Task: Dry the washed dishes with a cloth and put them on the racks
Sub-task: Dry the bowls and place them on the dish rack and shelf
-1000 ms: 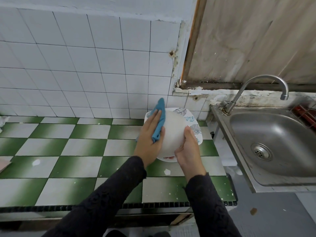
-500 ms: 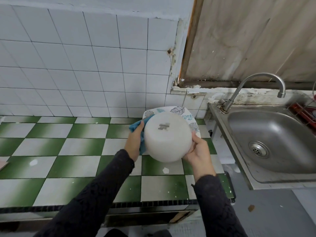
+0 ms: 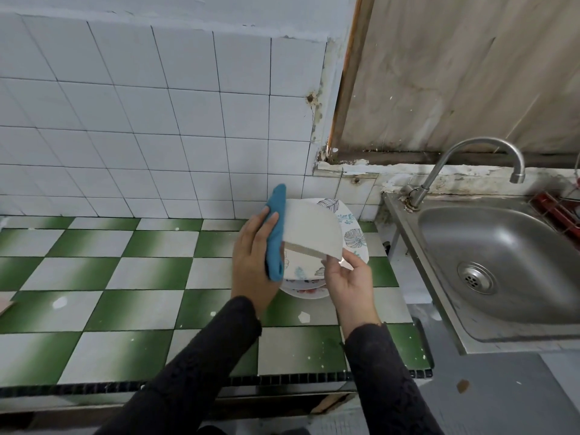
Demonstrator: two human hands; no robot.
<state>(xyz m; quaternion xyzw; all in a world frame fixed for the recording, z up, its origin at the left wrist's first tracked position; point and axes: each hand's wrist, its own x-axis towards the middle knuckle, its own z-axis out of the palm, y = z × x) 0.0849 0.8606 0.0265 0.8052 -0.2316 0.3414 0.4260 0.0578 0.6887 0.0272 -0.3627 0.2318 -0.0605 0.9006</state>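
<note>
Your left hand (image 3: 254, 262) presses the blue cloth (image 3: 276, 233) flat-fingered against the white bowl (image 3: 310, 227), held between both hands; your right hand (image 3: 348, 284) only pinches its edge. That thin pinch could slip as you rub, dropping the bowl onto the plates (image 3: 353, 240) just beneath.

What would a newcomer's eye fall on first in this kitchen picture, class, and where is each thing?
First, the white bowl, tilted in mid-frame: the right hand grips its lower edge and the left hand presses a blue cloth to its side, above a stack of leaf-patterned plates. Next, the green-and-white chequered counter spreading left, and the steel sink on the right.
</note>
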